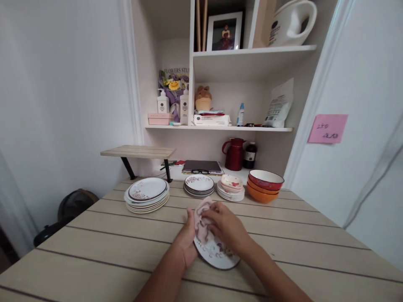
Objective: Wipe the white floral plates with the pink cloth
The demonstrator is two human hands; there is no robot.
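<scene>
A white plate [214,256] with a brown floral print and dark rim is tilted above the table's middle. My left hand [186,239] grips its left edge, thumb up along the rim and the other fingers hidden behind. My right hand [225,222] presses a crumpled pale pink cloth [202,233] against the plate's upper face, fingers bent into the fabric. Beyond my hands stands a short stack of similar floral plates [199,183].
Larger stacked plates [147,188] stand left, beneath a small raised shelf [138,152]. Small dishes [231,192] and stacked red and orange bowls [265,185] stand right. Behind are a laptop-like dark slab [202,166], glasses [200,171] and a red jug [234,154].
</scene>
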